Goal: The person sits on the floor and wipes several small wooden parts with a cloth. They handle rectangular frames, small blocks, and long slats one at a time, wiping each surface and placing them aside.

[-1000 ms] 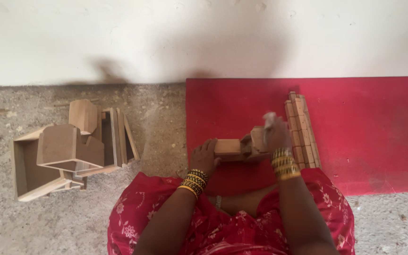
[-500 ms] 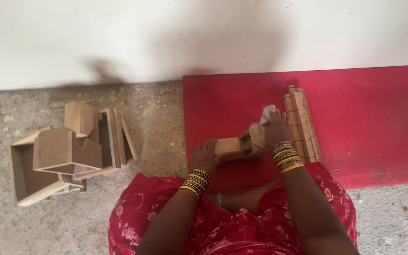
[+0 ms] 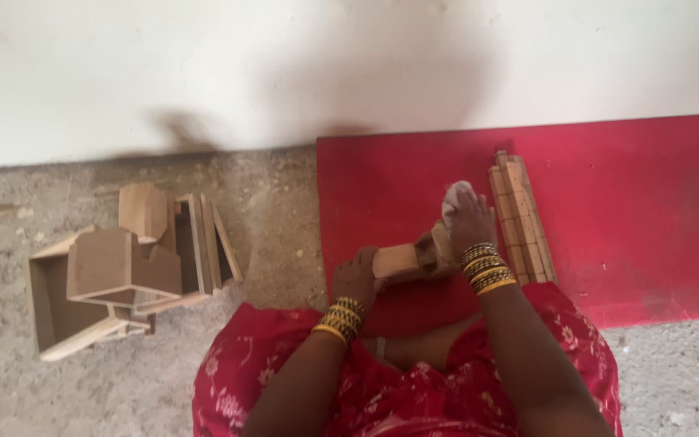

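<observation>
Wooden block (image 3: 398, 260) held low over near edge of red mat (image 3: 624, 210), rubbed with pale pad.

Gripped at near end by left hand (image 3: 356, 277), fingers closed round it; pressed at far end by right hand (image 3: 469, 220), fingers curled over small whitish pad (image 3: 455, 194), likely cloth or abrasive paper, kind unclear. Judged at risk of twisting loose, since only one end was clamped while other took the push; could also have knocked row of wooden strips (image 3: 519, 218) lying just beside right wrist, scattering them over mat. Further left on concrete floor (image 3: 269, 218), open wooden box (image 3: 50, 307) lay tipped, with brown house-shaped piece (image 3: 119, 265) resting over it and flat boards (image 3: 204, 243) leaning alongside; box interior mostly hidden.
</observation>
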A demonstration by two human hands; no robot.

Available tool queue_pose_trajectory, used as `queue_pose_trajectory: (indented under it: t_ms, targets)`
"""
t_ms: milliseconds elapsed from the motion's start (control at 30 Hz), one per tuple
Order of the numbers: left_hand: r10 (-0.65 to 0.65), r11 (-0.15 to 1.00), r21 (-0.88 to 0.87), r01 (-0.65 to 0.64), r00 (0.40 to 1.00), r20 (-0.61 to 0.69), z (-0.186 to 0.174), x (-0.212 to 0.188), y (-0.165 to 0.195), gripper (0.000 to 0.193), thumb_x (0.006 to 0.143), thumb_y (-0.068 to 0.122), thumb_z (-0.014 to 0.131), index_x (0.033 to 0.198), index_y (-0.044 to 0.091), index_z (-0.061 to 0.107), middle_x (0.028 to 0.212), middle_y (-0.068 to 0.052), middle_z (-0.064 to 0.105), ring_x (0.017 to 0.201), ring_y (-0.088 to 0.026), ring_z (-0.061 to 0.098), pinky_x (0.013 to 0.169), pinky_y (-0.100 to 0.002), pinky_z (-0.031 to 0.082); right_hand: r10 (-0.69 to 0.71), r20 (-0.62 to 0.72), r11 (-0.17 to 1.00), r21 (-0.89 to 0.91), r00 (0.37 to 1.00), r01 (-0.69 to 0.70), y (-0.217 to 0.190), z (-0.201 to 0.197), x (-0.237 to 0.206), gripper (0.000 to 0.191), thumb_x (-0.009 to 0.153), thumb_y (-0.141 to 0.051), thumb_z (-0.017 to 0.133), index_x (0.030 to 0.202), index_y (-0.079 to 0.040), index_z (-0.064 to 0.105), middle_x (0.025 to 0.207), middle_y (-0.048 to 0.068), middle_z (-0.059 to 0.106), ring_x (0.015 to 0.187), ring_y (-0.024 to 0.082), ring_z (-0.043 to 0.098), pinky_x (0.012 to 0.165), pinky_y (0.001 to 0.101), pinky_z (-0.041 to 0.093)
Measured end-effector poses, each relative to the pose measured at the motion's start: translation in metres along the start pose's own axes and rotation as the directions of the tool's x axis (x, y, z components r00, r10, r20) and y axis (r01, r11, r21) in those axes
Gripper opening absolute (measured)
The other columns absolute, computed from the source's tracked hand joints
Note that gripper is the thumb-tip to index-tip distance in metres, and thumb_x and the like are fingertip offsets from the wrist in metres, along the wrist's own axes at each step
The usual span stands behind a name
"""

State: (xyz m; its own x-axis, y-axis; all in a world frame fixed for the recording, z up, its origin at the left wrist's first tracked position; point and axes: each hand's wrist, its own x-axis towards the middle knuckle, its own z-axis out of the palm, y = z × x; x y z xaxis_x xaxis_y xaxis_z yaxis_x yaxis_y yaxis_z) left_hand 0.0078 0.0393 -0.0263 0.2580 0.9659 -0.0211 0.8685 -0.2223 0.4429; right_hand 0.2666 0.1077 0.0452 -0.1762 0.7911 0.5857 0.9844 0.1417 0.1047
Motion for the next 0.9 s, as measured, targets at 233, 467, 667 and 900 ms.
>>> queue_pose_trajectory:
  t_ms: [233,467,667,900]
  targets:
    - [-0.226,0.97,-0.028,0.243,0.933,0.28,-0.004,0.003,-0.015,0.059,0.088,0.038,0.073,0.137,0.014,0.049,0.123,-0.016,0.068,0.11,-0.037,0.067,0.094,-0.049,0.054,-0.057,0.511,0.773,0.567,0.858,-0.286,-0.115,-0.032,-0.009,0.031,0.094,-0.024,0.061,0.12,-0.009,0.065,0.103,0.017,0.069,0.088,0.029,0.068,0.073,0.0454,0.06]
    - [-0.374,0.915,-0.014,0.402,0.863,0.34,-0.034,0.011,-0.027,0.046,0.097,0.04,0.058,0.139,0.022,0.053,0.131,-0.014,0.064,0.115,-0.035,0.065,0.095,-0.05,0.055,0.067,0.679,0.825,0.374,0.731,-0.423,-0.155,-0.013,-0.015,0.025,0.101,-0.03,0.058,0.105,-0.01,0.071,0.099,0.014,0.076,0.094,0.028,0.073,0.089,0.046,0.058]
    - [-0.329,0.925,-0.058,0.376,0.867,0.374,-0.045,0.004,-0.026,0.041,0.104,0.037,0.049,0.144,0.029,0.054,0.132,-0.012,0.068,0.117,-0.034,0.068,0.099,-0.048,0.054,0.158,0.673,0.682,0.455,0.723,-0.573,-0.139,-0.01,-0.007,0.033,0.099,-0.033,0.054,0.123,-0.013,0.066,0.106,0.015,0.073,0.093,0.031,0.071,0.082,0.0503,0.059]
    - [-0.415,0.91,0.215,0.355,0.775,0.475,-0.005,0.013,-0.048,0.036,0.102,0.03,0.055,0.134,0.022,0.068,0.134,-0.011,0.069,0.123,-0.03,0.067,0.102,-0.049,0.054,-0.228,0.642,0.905,0.417,0.731,-0.084,-0.194,-0.009,0.0,0.029,0.096,-0.033,0.055,0.118,-0.017,0.066,0.106,0.008,0.072,0.099,0.028,0.069,0.099,0.0515,0.049]
